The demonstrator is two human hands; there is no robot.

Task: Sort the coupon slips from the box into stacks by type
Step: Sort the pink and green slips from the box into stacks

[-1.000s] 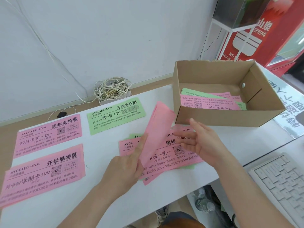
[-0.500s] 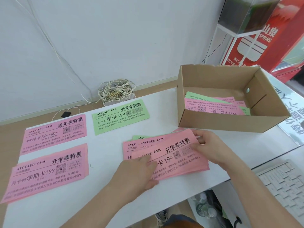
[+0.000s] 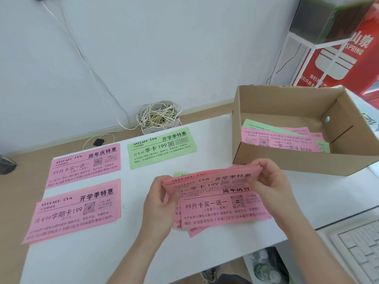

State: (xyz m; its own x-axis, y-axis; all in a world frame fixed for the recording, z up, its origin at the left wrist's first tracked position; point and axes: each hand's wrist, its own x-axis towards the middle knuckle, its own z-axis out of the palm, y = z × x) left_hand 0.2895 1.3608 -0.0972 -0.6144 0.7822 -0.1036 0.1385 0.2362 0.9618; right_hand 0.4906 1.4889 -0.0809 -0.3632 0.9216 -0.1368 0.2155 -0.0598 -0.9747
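Your left hand [image 3: 158,203] and right hand [image 3: 270,181] each pinch an end of a pink slip [image 3: 211,181] — held just above the loose pile [image 3: 223,216] on the table [image 3: 102,253], near-left of the box [image 3: 297,160], which holds more slips [image 3: 276,140].

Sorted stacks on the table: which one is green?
The far stack, nearest the tangled cables; the left stack and the near stack are pink.

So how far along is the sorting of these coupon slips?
Partway. Done: three stacks laid out, upper pink stack, lower pink stack, green stack. In hand: left hand and right hand hold a pink slip above the unsorted pile. Left: that pile and the slips in the box.
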